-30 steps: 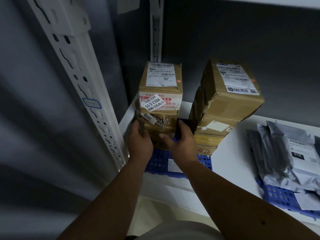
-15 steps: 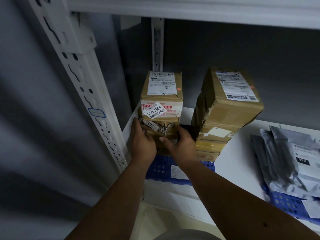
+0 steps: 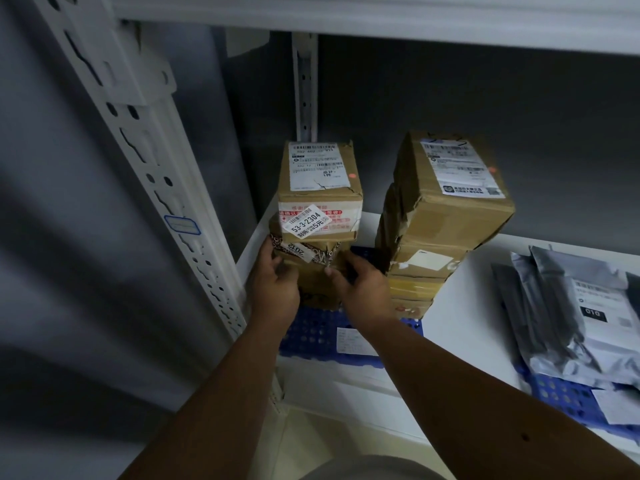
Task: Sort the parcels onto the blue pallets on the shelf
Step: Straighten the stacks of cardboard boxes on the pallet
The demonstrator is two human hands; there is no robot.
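Observation:
Two stacks of brown cardboard parcels stand on a blue pallet point(image 3: 311, 327) at the shelf's left end. In the left stack, a top box point(image 3: 320, 192) with white labels rests on a taped lower box point(image 3: 311, 268). My left hand point(image 3: 275, 282) grips that lower box on its left side. My right hand point(image 3: 360, 285) holds its right side, fingers curled on the front corner. The right stack point(image 3: 443, 216) leans, its top box tilted. Grey plastic mailers point(image 3: 568, 313) lie on a second blue pallet point(image 3: 568, 396) at the right.
A white perforated shelf upright point(image 3: 149, 174) rises at the left, close to my left hand. The upper shelf board point(image 3: 381, 19) runs overhead. The white shelf surface point(image 3: 478, 282) lies between the two pallets. A dark wall is behind.
Both hands have stayed on the lower box of the left stack, shifting slightly up its sides. My view has dropped back, showing more of the upper shelf.

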